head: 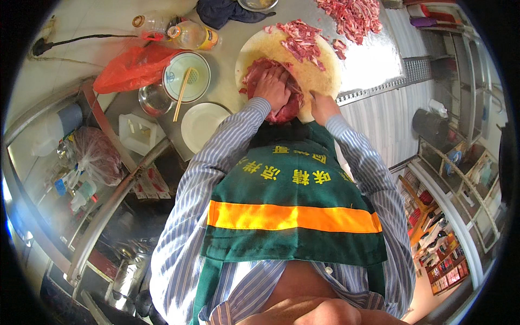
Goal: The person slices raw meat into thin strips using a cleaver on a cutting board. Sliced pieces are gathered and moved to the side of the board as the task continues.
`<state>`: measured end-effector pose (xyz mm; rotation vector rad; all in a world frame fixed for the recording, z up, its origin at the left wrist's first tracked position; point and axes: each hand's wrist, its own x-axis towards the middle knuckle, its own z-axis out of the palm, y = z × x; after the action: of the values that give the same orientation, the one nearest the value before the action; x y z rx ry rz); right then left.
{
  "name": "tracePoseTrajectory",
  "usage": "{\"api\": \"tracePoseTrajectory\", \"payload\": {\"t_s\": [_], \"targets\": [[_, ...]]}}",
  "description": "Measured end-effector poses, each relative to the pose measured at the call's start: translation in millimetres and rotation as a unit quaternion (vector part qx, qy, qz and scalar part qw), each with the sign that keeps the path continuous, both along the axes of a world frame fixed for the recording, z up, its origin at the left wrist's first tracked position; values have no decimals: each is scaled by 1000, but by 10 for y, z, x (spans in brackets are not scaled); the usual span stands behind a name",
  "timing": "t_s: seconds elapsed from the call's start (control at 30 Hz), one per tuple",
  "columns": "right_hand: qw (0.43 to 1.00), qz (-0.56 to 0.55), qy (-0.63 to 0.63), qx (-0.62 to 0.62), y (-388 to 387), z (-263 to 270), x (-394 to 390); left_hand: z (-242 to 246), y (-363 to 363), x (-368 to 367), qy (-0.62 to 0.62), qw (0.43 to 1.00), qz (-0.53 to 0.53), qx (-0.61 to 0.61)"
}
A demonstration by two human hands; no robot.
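A large piece of raw red meat point(280, 115) rests on the left part of a round, pale cutting board point(325, 77). My left hand point(271, 87) presses down on top of it, fingers bent into the meat. Just right of the meat, at the board's near right edge, is my right hand point(325, 107), its fingers curled. Whatever it may be holding is hidden, and no blade can be made out. Thin slices of raw meat point(300, 40) lie on the far part of the board. Beyond, at the back right, a bigger heap of cut meat point(353, 18) sits on the metal worktop point(373, 61).
Left of the board are a white plate point(203, 126), a bowl point(199, 65) with chopsticks point(183, 93) across it, a metal bowl point(154, 99) and a red plastic bag point(134, 69). Plastic bottles point(195, 35) and a dark cloth point(221, 14) lie farther back. Metal shelving point(467, 81) stands at right.
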<state>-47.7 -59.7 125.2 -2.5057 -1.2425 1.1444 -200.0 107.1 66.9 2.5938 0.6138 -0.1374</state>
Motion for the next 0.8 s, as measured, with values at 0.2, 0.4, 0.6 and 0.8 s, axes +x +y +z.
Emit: {"api": "tracePoseTrajectory", "payload": {"t_s": [0.2,0.4,0.6,0.8], "targets": [[994,-16,13,-110,-465,89,-66,72,59,55,21,999,-22,-30],[994,92,-2,-64,841,-490,115,53,19,88,32,999,-10,-38],[997,71,-2,23,871,-417,262,32,-8,15,-36,998,33,-51],[998,19,17,-53,-275,28,158,73,-23,62,25,1000,16,-7]]}}
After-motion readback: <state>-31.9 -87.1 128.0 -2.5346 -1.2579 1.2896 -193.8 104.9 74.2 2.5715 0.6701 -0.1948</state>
